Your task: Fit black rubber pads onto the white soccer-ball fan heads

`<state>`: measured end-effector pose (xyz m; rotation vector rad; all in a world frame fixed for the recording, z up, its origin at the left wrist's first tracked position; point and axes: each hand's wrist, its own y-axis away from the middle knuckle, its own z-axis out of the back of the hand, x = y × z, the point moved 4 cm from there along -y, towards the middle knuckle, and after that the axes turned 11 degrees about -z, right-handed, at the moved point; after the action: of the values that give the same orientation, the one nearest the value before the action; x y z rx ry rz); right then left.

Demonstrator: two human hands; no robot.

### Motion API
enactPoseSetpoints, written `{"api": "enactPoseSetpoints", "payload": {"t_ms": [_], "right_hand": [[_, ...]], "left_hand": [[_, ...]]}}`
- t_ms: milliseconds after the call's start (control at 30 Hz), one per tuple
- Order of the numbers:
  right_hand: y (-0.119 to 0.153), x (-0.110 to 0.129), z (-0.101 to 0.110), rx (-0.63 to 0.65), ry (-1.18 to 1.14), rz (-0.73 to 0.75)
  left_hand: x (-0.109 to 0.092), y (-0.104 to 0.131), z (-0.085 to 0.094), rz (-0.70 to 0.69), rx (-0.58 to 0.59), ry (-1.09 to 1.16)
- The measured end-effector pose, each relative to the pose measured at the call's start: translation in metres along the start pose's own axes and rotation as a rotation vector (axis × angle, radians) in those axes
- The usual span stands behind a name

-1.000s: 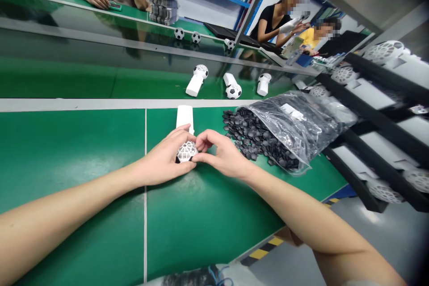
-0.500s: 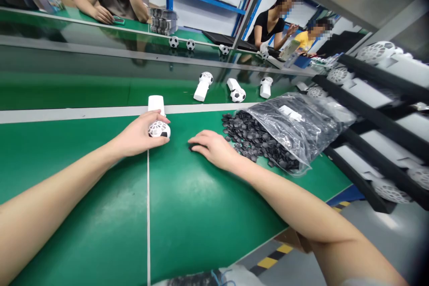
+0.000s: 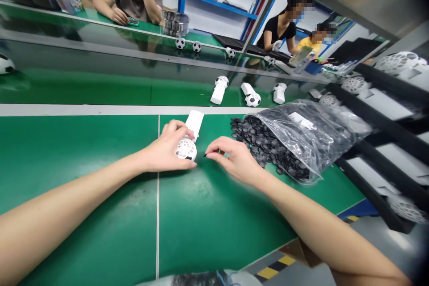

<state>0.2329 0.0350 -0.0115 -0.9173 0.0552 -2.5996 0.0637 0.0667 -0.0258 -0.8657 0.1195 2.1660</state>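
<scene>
1. Left hand [image 3: 169, 147]: thumb and fingers clamped around the ball end of the white unit [image 3: 186, 148], frame center; its handle points up-right.
2. Right hand [image 3: 239, 161]: just right of the ball, fingertips pinched together on a black piece [image 3: 205, 155], not touching the ball. Piece too small to read its shape.
3. Right of center: clear bag [image 3: 321, 127], loose black pieces [image 3: 268, 147] at its mouth.

No readable text or numbers.

White webbed ball [image 3: 186, 147] — black chip [image 3: 205, 155]
</scene>
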Motion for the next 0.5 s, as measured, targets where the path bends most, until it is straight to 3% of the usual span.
{"api": "enactPoseSetpoints", "payload": {"t_ms": [167,300,500], "right_hand": [[-0.006,0.002,-0.007,0.018,-0.197,-0.046],[-0.012,0.003,-0.015,0.092,-0.221,0.041],[-0.013,0.007,-0.019,0.066,-0.176,0.073]], "left_hand": [[-0.005,0.001,0.005,-0.014,0.169,0.093],[-0.012,0.003,0.009,-0.068,0.29,0.165],[-0.011,0.001,0.004,-0.031,0.161,0.135]]}}
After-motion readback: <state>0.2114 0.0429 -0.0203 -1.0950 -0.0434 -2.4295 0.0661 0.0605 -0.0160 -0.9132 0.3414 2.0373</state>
